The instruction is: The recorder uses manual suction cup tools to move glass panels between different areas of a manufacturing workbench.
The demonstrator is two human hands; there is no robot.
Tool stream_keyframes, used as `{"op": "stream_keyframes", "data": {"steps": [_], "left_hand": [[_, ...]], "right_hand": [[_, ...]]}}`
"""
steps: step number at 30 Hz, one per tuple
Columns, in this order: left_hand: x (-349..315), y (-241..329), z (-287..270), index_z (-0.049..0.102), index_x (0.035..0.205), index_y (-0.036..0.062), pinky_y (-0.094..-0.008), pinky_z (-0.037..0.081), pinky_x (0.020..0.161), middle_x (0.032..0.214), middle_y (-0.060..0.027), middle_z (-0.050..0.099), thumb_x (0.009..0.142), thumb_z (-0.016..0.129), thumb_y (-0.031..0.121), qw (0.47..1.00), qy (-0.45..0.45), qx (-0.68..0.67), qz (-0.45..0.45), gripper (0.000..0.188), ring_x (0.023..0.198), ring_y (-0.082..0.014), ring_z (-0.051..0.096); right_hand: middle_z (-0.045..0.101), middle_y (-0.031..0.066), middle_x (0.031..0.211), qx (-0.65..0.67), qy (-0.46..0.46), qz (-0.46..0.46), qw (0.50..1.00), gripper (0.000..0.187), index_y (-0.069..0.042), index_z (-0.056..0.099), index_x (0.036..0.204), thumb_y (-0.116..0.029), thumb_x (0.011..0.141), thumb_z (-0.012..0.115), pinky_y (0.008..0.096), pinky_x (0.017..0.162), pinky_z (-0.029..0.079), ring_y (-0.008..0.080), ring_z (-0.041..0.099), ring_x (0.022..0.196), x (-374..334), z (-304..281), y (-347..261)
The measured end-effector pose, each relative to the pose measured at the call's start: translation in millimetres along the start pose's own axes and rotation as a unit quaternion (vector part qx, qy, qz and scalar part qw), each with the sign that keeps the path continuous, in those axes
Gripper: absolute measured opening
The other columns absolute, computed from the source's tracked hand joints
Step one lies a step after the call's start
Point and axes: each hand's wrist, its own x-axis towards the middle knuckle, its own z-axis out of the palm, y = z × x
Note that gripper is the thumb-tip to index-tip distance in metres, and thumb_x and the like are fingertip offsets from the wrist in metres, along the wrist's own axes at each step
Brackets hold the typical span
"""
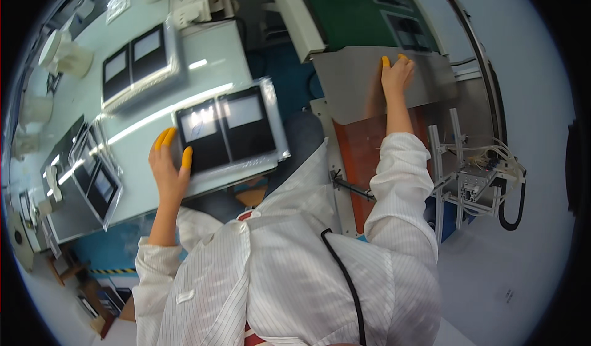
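Observation:
My left hand [167, 166], with yellow finger cots on, is at the left edge of a stack of clear-sleeved black sheets with pale windows [249, 140]. Its thumb and fingers are spread, and the thumb lies by the stack's edge; I cannot tell whether it touches. Over on the right, my right hand [398, 78] reaches across a grey metal plate [348, 78] at the end of a green conveyor belt [335, 17]. Yellow cots cover its thumb and a fingertip, which stand apart with nothing visible between them. Just beyond those fingertips, a dark sheet with a clear border [408, 33] lies on the belt.
A second stack of sleeved sheets [135, 66] sits farther back on the pale table [215, 47]. More sleeved sheets [95, 183] lie at the table's left. White tubs [69, 58] line the far left. A metal frame with cables [471, 183] stands at right.

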Motion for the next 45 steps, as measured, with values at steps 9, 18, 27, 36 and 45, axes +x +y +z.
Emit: {"op": "stream_keyframes", "data": {"steps": [9,18,27,36,45], "left_hand": [[-5.5,1.1,2.1,0.050,0.129,0.0034,-0.0436,0.031,0.105,0.129,-0.0182,0.051,0.082,0.066,0.015,0.998,-0.027,0.016,-0.051,0.051,0.122,-0.0375,0.043],[0.9,8.9,-2.1,0.050,0.129,0.0028,-0.0445,0.032,0.105,0.128,-0.0191,0.051,0.081,0.065,0.012,0.999,-0.026,0.010,-0.041,0.051,0.122,-0.0385,0.042],[-0.8,5.3,-4.8,0.052,0.126,0.0008,-0.0455,0.031,0.106,0.126,-0.0186,0.052,0.078,0.070,0.014,1.000,0.009,-0.011,-0.023,0.053,0.123,-0.0380,0.043],[-6.8,-5.4,-18.0,0.054,0.121,0.0000,-0.0473,0.033,0.104,0.123,-0.0204,0.053,0.078,0.070,0.017,0.998,0.055,-0.038,-0.015,0.048,0.118,-0.0393,0.045],[-14.6,-9.4,-3.4,0.053,0.121,-0.0004,-0.0461,0.030,0.108,0.121,-0.0210,0.054,0.082,0.067,0.026,0.996,0.060,-0.062,0.005,0.049,0.123,-0.0361,0.045]], "right_hand": [[0.059,0.0123,0.110,-0.011,0.095,0.106,0.990,0.033,-0.005,0.065,0.107,-0.027,0.083,0.069,0.0435,0.094,0.039,0.0314,0.053,0.106,27.3,25.4,39.1],[0.060,0.0111,0.105,-0.009,0.070,0.150,0.986,0.017,-0.005,0.066,0.096,-0.015,0.083,0.066,0.0432,0.088,0.044,0.0306,0.054,0.102,-8.5,8.7,41.3],[0.058,0.0128,0.110,0.117,0.034,0.090,0.988,0.020,-0.003,0.064,0.096,-0.019,0.084,0.068,0.0449,0.089,0.044,0.0321,0.053,0.106,-137.4,-63.9,-12.9],[0.059,0.0080,0.072,0.510,-0.048,0.534,0.673,0.033,0.000,0.061,0.086,-0.031,0.083,0.073,0.0289,0.053,0.044,0.0192,0.056,0.062,-137.7,-34.0,7.6],[0.054,0.0003,0.062,0.589,-0.133,0.453,0.656,0.014,-0.012,0.062,0.084,-0.025,0.089,0.062,0.0224,0.042,0.039,0.0108,0.047,0.047,-118.0,-18.1,41.5]]}}
